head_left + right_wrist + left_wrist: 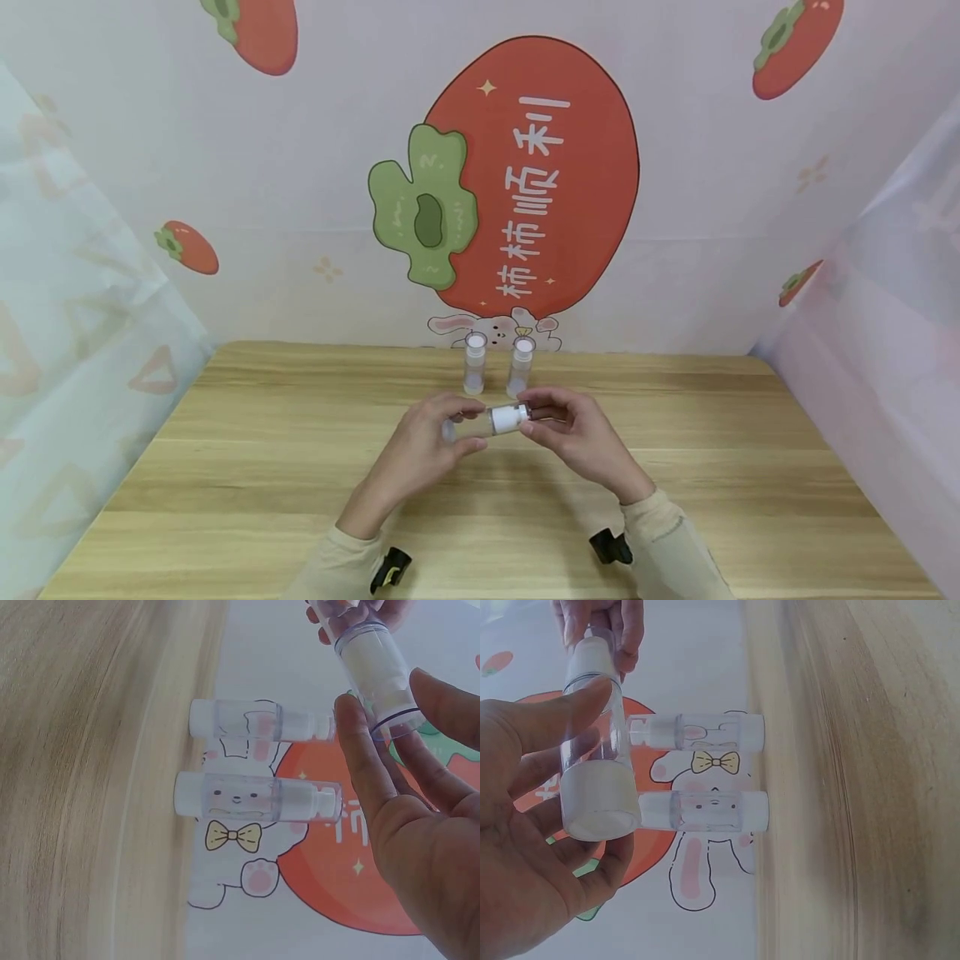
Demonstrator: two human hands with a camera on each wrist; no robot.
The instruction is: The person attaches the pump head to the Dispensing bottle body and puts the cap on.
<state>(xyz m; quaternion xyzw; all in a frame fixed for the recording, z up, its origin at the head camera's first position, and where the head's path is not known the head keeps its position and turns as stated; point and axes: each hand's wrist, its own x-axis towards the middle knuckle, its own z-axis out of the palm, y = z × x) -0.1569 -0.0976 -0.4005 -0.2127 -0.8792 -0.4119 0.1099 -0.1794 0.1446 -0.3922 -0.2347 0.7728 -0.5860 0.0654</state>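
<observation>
Between the hands, a small clear pump bottle (506, 418) with a white pump top is held nearly level above the table. My left hand (423, 442) grips its clear body, thumb on one side and fingers on the other. The bottle's white base (600, 799) faces the left wrist camera. At the opposite end, my right hand (581, 433) pinches the clear cap (390, 705) over the pump between thumb and fingers. Just beyond stand two similar bottles, one on the left (475, 367) and one on the right (521, 367), both upright and capped.
The wooden table (262, 467) runs back to a fabric backdrop (300, 183) printed with persimmons and a rabbit. The two standing bottles are near the table's back edge, close to that backdrop. More fabric hangs along the left and right sides.
</observation>
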